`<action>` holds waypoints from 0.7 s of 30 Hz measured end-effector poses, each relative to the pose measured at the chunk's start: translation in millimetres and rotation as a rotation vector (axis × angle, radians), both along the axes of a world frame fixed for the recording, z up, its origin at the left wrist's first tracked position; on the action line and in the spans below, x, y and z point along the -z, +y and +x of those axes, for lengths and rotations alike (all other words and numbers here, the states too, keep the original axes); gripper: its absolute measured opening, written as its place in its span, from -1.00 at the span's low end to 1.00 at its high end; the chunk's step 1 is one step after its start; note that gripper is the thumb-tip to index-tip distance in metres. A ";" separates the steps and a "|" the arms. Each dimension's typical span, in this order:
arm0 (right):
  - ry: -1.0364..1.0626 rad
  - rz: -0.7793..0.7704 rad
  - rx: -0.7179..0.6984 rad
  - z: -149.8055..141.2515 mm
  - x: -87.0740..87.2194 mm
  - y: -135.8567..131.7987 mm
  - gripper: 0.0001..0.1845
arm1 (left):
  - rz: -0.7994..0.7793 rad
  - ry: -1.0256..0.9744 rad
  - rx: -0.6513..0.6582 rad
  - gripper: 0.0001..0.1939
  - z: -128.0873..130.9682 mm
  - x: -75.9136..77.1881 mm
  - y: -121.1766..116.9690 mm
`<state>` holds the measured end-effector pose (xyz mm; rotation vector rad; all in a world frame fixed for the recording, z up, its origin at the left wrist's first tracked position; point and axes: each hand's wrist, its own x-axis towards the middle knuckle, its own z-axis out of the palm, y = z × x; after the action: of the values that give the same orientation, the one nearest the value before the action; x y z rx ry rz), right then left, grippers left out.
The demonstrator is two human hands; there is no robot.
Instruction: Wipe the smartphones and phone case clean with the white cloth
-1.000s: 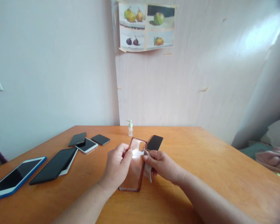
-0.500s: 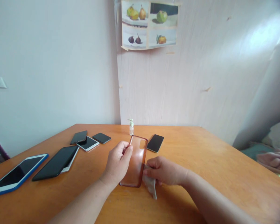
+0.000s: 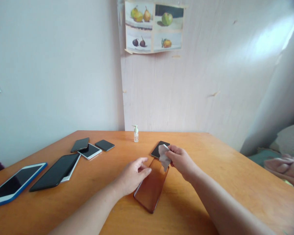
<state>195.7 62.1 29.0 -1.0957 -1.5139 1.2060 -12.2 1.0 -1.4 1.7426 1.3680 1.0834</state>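
A clear, reddish-brown phone case [image 3: 150, 189] lies on the table in front of me, its far end partly covered by my hands and the cloth. My left hand [image 3: 134, 174] is at the case's left edge, thumb and fingers apart, not gripping it. In my right hand [image 3: 180, 160] a crumpled grey cloth [image 3: 164, 158] is pinched, held above the far end of the case. Just behind the cloth lies a black phone [image 3: 156, 151], partly hidden by it.
A small pump bottle [image 3: 136, 134] stands at the back of the wooden table [image 3: 198, 195]. On the left lie a blue-edged tablet [image 3: 17, 182], a black tablet [image 3: 56, 171] over a white device, a white phone [image 3: 90, 151] and two dark phones [image 3: 80, 144] [image 3: 105, 145]. Crumpled fabric [image 3: 284, 166] is at far right.
The phone case has gone from my left hand down onto the table, and that hand has opened. My right hand has lifted the cloth up and away from the case's edge.
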 end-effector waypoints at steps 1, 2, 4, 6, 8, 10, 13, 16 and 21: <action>0.019 -0.014 -0.022 -1.2 -1.0 -1.7 -0.89 | 0.016 0.020 -0.017 -0.52 0.8 1.5 -0.3; 0.039 -0.029 -0.045 -2.2 -1.5 -3.0 -0.88 | 0.044 0.042 -0.041 -0.51 1.2 2.4 -0.5; 0.080 -0.054 -0.093 -3.8 -0.8 -4.6 -0.87 | 0.114 0.068 -0.088 -0.54 1.1 2.3 -1.1; 0.113 -0.089 -0.142 -5.6 1.4 -6.0 -0.86 | 0.142 0.059 -0.095 -0.55 0.9 -0.8 -2.6; 0.128 -0.124 -0.195 -8.4 4.1 -8.4 -0.87 | 0.130 0.014 -0.077 -0.54 2.0 -5.8 -5.2; 0.139 -0.149 -0.262 -12.4 5.9 -12.4 -0.88 | 0.114 -0.037 -0.032 -0.52 4.6 -10.8 -8.2; 0.141 -0.171 -0.360 -18.8 6.1 -19.8 -0.83 | 0.085 -0.125 0.078 -0.60 9.1 -15.1 -10.5; 0.131 -0.182 -0.384 -22.6 4.8 -24.1 -0.80 | 0.035 -0.191 0.090 -0.73 9.4 -15.4 -9.0; 0.122 -0.174 -0.315 -21.1 5.3 -21.2 -0.81 | 0.028 -0.234 0.012 -0.74 3.1 -14.9 -5.4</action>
<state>174.5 40.9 23.7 -0.8956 -1.5479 1.6161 -9.1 -4.4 13.5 1.5846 1.2018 1.2612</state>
